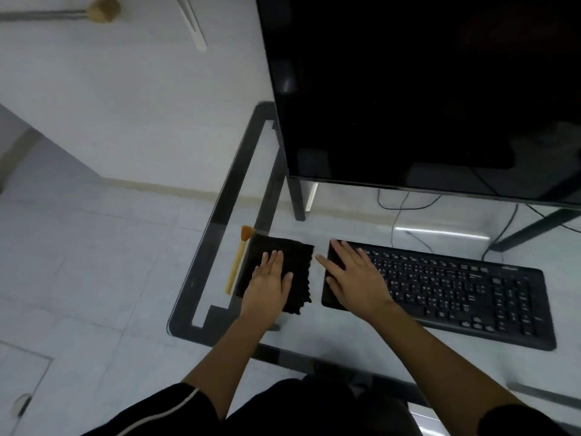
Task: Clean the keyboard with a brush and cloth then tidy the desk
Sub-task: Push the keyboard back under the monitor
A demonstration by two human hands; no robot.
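Left grip (270, 278) released, flat on cloth (297, 256), left on surface (314, 344); right grip (352, 275) released, spread on keyboard (456, 287) left end. Cloth likely soft, limp: pinch edge. Brush (238, 261) just left: light, stiff, take by handle

Floor (78, 262): pale grey tiles
Wall (141, 105): white — beige skirting (157, 185) along its foot
Desk (217, 209): glass top, dark frame — cables (405, 206) beneath

A black full-size keyboard (456, 287) lies flat and slightly askew on the glass tabletop (317, 338); just left of it a dark cloth (297, 262) with zigzag edges lies spread flat; a slim tan-handled brush (237, 262) lies along the cloth's left edge, orange bristles at the far end.
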